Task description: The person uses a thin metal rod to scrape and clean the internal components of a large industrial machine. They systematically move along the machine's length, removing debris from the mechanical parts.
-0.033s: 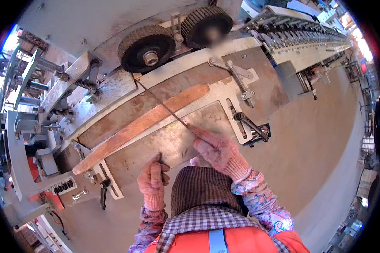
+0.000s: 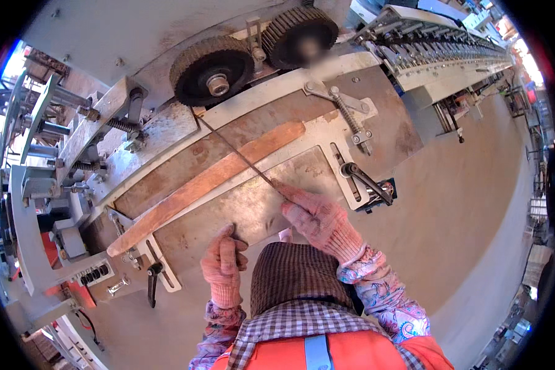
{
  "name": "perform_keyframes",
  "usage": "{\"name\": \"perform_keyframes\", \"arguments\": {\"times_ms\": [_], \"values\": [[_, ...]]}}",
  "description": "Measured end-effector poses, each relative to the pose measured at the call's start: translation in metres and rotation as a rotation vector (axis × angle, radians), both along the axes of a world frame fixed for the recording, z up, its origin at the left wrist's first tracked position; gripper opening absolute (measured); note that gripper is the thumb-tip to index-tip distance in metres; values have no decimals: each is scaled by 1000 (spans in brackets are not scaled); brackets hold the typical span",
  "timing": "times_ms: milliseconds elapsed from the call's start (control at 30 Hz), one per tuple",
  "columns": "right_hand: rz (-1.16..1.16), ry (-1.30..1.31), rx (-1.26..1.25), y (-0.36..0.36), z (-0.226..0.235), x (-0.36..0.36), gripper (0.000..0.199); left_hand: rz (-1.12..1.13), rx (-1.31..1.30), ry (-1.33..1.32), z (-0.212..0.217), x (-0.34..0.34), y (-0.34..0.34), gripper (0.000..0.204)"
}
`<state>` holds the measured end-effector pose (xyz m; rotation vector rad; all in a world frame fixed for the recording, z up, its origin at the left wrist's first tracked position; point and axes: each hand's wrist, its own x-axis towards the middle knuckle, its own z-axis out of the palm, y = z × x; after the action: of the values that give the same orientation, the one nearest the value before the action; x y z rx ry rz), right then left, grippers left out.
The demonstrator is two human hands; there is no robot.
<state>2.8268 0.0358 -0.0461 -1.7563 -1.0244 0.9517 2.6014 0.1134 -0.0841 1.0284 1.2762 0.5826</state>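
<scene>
Watching remotely, I see the left hand (image 2: 225,254) half-curled with nothing visible in it and the right hand (image 2: 314,219), nearer, pinching a thin rod (image 2: 246,161) that slants away leftward past bare plate (image 2: 243,206), across the wooden strip (image 2: 209,180), toward the left ridged wheel (image 2: 197,69)

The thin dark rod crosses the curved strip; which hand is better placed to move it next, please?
Probably the right hand: it holds the rod by its near end, while the left hand sits apart.

Stained metal machine table (image 2: 191,231) | curved reddish-brown strip (image 2: 208,180), lying slantwise | pale slotted frame (image 2: 324,137) along strip's near edge
</scene>
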Motion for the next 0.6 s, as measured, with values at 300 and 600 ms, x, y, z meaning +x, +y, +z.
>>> {"name": "perform_keyframes", "arguments": {"times_ms": [300, 600], "values": [[62, -398, -7, 1, -10, -21, 53, -20, 29, 69, -2, 0, 1, 43], [161, -661, -115, 4, -4, -44, 55, -2, 59, 63, -1, 1, 0, 42]]}}
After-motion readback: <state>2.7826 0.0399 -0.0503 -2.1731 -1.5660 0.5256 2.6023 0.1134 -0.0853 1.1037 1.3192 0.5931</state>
